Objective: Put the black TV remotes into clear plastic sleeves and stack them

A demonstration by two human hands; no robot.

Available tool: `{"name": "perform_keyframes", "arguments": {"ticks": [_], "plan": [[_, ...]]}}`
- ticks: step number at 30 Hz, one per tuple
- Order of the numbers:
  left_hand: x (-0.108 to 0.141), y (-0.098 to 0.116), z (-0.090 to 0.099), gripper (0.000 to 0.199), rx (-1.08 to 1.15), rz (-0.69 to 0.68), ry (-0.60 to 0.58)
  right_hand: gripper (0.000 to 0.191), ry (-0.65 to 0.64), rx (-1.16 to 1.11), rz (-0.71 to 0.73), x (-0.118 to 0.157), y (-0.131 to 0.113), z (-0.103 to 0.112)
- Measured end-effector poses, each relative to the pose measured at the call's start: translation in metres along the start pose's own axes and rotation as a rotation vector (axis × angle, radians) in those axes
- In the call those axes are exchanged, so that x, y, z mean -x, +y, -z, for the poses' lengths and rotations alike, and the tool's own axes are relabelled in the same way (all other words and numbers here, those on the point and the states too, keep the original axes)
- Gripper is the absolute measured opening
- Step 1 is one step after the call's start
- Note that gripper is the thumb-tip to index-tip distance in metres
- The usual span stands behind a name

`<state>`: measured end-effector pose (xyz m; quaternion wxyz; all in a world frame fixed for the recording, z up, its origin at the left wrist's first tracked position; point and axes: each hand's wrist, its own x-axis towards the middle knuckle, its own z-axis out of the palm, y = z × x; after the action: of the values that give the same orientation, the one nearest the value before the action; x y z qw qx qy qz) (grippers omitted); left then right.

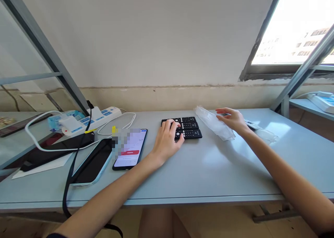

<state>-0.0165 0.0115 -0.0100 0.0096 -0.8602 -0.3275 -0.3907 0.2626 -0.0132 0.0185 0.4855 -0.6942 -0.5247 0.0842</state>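
Note:
Three black remote controls point(192, 125) lie side by side on the desk, their long sides together. My left hand point(167, 140) is closed over their left ends, fingertips and thumb on them, hiding part of the buttons. To the right, my right hand point(231, 120) hovers by a clear plastic sleeve point(214, 123), fingers stretched leftward and apart. I see nothing in it, and whether it touches the sleeve is unclear. Behind that wrist lies a further dark item point(252, 125) with clear plastic point(267, 136), partly hidden by the arm.
Left of my arm lie a lit phone point(132, 149), a dark-screened phone point(92, 161) and a black pouch point(56, 151). A white power strip point(104, 115) with a white cable point(33, 135) stands behind them. A black strap point(68, 186) hangs over the desk's front edge.

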Motion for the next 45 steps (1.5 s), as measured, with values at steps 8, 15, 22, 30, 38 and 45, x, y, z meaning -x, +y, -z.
{"name": "perform_keyframes", "arguments": {"ticks": [8, 15, 22, 30, 38, 45], "plan": [[0.0, -0.001, -0.001, 0.015, 0.0, -0.009, 0.017, 0.05, 0.002, 0.102, 0.029, -0.006, 0.008, 0.003], [0.001, 0.0, -0.002, 0.013, -0.027, -0.016, 0.006, 0.049, -0.123, 0.365, 0.242, 0.001, 0.004, -0.007], [0.0, 0.001, -0.002, 0.012, -0.022, 0.0, -0.022, 0.05, -0.478, 0.582, 0.23, 0.013, 0.014, -0.029], [0.003, 0.0, -0.003, 0.013, -0.023, -0.018, -0.026, 0.036, -0.446, 0.686, 0.209, 0.01, -0.004, -0.007], [0.003, 0.001, -0.002, 0.013, -0.001, -0.007, -0.032, 0.053, -0.138, 0.691, 0.214, 0.0, -0.012, 0.012], [0.002, 0.002, -0.001, 0.013, -0.002, 0.004, -0.054, 0.046, -0.414, 0.685, 0.352, 0.002, 0.017, -0.013]]}}
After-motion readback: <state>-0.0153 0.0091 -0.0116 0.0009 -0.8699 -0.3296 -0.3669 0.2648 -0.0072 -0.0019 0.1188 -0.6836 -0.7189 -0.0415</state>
